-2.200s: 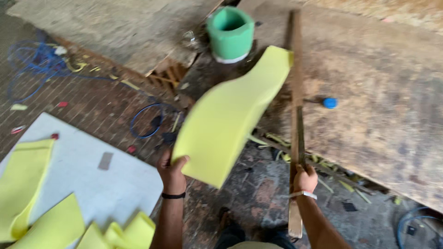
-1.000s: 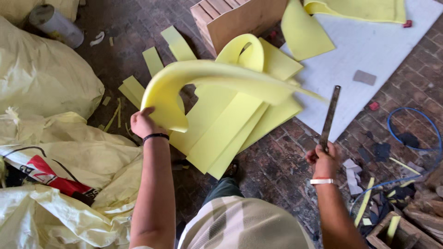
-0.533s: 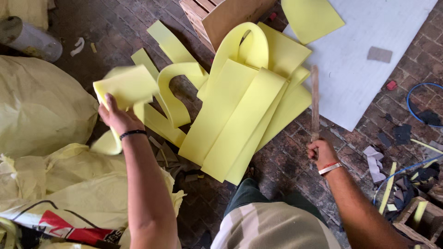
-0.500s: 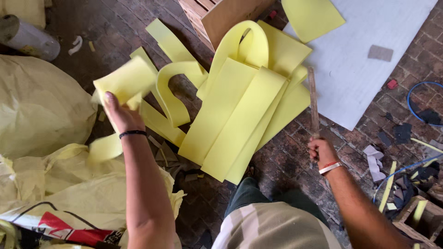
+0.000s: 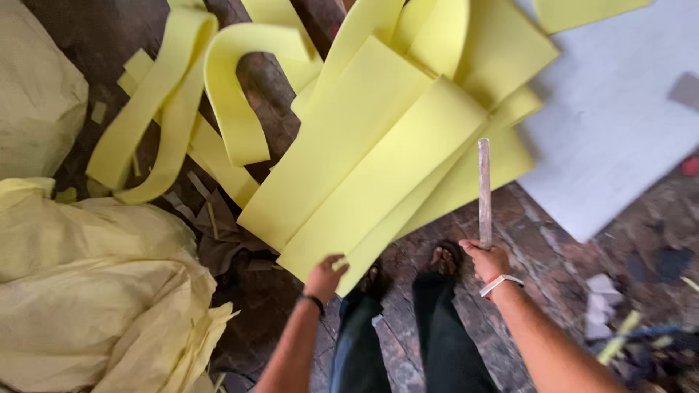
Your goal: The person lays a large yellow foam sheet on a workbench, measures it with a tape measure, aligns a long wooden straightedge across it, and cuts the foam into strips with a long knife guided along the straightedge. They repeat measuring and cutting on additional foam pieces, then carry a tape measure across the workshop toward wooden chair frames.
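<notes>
A pile of long yellow foam sheets [image 5: 378, 145] lies on the brick floor in front of my feet. My left hand [image 5: 325, 276] grips the near end of the top foam sheet [image 5: 364, 204]. My right hand [image 5: 486, 260] is shut on a narrow wooden stick [image 5: 484, 191] that points upright, its tip over the edge of the foam pile. Curled yellow foam strips [image 5: 182, 94] lie at the upper left of the pile.
Large pale yellow sacks [image 5: 87, 291] fill the left side. A white board [image 5: 611, 138] lies on the floor at the right. Scraps and offcuts [image 5: 619, 320] litter the bricks at the lower right. My sandalled feet [image 5: 444, 258] stand just below the pile.
My left hand let go of the bent foam piece at the left and moved to the near end of the stacked sheets. The view has dropped closer to the pile.
</notes>
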